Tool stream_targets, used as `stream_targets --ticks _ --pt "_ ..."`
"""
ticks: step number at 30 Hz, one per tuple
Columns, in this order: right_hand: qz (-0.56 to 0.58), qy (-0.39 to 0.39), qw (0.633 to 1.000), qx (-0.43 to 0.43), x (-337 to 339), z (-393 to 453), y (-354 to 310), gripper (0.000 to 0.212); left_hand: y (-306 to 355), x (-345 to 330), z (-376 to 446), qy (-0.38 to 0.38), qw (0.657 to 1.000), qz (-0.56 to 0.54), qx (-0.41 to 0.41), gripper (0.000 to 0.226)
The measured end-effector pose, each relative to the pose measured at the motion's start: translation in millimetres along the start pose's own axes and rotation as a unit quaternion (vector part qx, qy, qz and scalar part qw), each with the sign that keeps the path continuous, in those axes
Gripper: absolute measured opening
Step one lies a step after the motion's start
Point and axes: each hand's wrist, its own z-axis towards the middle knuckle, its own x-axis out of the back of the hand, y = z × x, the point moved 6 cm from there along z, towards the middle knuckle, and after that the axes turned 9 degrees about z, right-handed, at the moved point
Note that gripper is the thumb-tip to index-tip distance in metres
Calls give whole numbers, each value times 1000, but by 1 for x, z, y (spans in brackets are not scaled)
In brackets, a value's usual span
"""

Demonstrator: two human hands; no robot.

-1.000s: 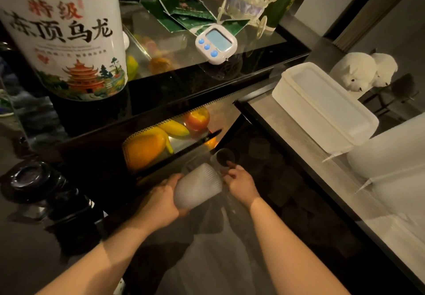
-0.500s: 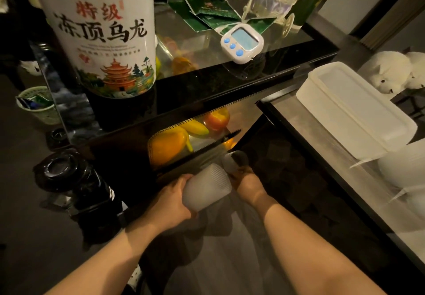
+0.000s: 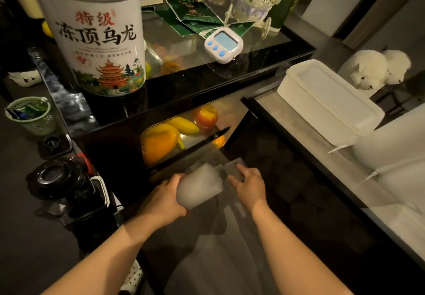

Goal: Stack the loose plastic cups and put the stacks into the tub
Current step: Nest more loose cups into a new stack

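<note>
Two hands are in view, each with plastic cups. The left hand point(image 3: 166, 197) wraps its fingers round a frosted ribbed cup stack point(image 3: 199, 186), tilted on its side with the rounded base toward the camera; how many cups are nested in it cannot be told. The right hand point(image 3: 248, 182) grips one clear cup point(image 3: 234, 168) just beside that stack, thumb and fingers curled on its wall; blur hides the exact contact. Both sit low, in front of a dark lower shelf. One white tub point(image 3: 326, 101) with its lid on rests on the grey side table point(image 3: 296, 131) to the right, well apart from the hands. Behind the hands one mesh fruit tray point(image 3: 147, 134) holds an orange pepper, a banana and a tomato. On the glass tabletop point(image 3: 174, 48) above stand one large tea tin point(image 3: 96, 37), one white timer point(image 3: 224, 45) with three blue buttons and one woven cart basket point(image 3: 255, 0). Two white plush animals point(image 3: 372, 69) sit beyond the tub. One green waste basket point(image 3: 30, 117) stands on the floor at left, near a black appliance point(image 3: 59, 179).
</note>
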Motion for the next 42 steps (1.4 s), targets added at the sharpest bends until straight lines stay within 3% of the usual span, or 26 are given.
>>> stream_targets --ticks 3,5,7,12,18,25,31,38,42 --pt "71 48 996 -33 19 -18 -3 64 10 -1 -3 -3 1000 9 -1 97" --pt "50 82 995 -11 33 -30 2 58 18 -2 -7 -11 1000 18 -5 99" --pt "112 112 987 -26 47 -41 15 47 28 -4 -12 -19 999 29 -21 100" --pt "351 150 915 -130 71 -72 40 31 50 -11 -26 -28 997 -1 -67 95" --pt "519 68 832 -182 88 -115 56 21 81 -23 -38 -22 991 57 -116 95" --pt "475 15 855 -206 98 -149 83 27 118 -53 -46 -66 975 81 -196 97" --pt "531 26 817 -224 110 -168 115 27 150 -79 -47 -89 960 140 -227 99" --pt "605 102 757 -226 119 -195 145 35 181 -100 -52 -98 930 188 -301 97" --pt "526 81 809 -250 112 -205 153 32 198 -115 -57 -112 914 199 -335 97"
